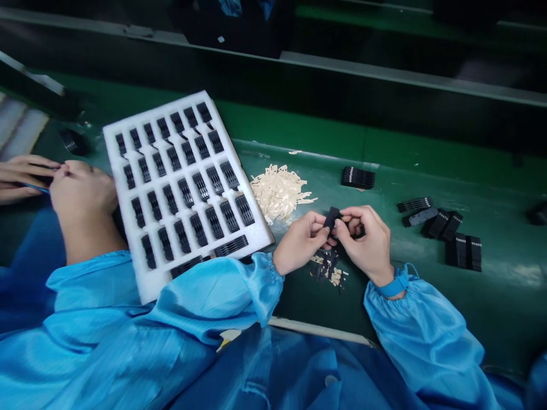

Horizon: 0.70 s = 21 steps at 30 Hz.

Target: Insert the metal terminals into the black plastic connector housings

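My left hand (pixel 301 240) pinches a small black plastic block (pixel 331 216) between thumb and fingers. My right hand (pixel 366 236), a blue band at its wrist, closes on the right side of the same block. A speck of yellow shows at its fingertips, too small to name. Below both hands lies a small heap of black and cream scraps (pixel 329 267). Just beyond my left hand is a larger pile of thin cream-coloured pieces (pixel 277 191).
A white foam tray (pixel 200 188) holding rows of black ribbed parts lies left, partly under my left sleeve. Loose black ribbed blocks (pixel 358 177) and more black blocks (pixel 464 250) lie to the right. At far left are another person's hands (pixel 83 188).
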Motion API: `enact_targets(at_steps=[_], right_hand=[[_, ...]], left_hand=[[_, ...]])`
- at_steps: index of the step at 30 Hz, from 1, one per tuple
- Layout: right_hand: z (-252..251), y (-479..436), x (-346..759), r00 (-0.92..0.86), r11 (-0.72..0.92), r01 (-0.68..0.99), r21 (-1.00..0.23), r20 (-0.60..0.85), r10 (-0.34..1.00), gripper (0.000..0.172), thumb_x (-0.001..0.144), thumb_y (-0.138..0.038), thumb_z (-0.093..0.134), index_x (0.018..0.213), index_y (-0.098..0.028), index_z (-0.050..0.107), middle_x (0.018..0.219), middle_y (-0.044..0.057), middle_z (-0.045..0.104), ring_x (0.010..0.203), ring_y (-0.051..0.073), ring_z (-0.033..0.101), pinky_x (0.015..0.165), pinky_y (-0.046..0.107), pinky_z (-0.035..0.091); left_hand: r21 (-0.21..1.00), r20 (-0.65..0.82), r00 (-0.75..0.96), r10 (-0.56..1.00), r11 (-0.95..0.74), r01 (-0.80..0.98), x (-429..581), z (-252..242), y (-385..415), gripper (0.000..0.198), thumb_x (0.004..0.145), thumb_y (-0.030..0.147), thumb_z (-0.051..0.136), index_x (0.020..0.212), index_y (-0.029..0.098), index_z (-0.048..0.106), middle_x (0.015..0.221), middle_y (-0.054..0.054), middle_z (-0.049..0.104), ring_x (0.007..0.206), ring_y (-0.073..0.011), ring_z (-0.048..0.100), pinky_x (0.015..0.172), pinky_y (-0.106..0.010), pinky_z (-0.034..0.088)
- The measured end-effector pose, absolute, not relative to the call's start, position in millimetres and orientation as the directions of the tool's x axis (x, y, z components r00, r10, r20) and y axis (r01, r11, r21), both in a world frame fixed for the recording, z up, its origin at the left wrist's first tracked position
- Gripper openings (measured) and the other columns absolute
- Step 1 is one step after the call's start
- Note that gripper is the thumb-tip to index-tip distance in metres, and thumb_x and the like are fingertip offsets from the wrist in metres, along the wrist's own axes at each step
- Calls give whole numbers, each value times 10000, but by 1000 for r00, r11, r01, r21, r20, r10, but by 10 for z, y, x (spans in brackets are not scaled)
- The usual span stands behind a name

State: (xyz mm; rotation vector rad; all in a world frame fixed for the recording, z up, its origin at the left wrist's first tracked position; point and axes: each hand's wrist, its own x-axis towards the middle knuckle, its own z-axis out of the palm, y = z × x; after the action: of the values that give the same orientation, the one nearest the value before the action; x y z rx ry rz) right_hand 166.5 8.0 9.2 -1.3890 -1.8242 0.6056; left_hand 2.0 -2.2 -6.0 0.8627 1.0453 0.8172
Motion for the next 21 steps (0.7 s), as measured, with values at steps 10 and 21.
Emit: enact_targets(at_steps=[10,21], right_hand=[[46,41,1592,14,127,552,-824,162,987,100,809,-160,641,773,-220,570,627,-42,554,513,109,485,497,257,403],[19,30,1586,37,77,475,-877,108,993,77,802,-172,647,789,-208,579,643,-46,568,521,99,493,509,240,410]], left_hand=[[932,-320,258,911,352,-86,56,-85,-90,109,928,196,613,1002,141,556,825,-27,729,717,-114,717,702,-246,597],[935,-304,272,913,340,-97,63,-81,-101,79,945,190,561,1005,144,540,849,-35,719,714,-114,711,714,-265,616]])
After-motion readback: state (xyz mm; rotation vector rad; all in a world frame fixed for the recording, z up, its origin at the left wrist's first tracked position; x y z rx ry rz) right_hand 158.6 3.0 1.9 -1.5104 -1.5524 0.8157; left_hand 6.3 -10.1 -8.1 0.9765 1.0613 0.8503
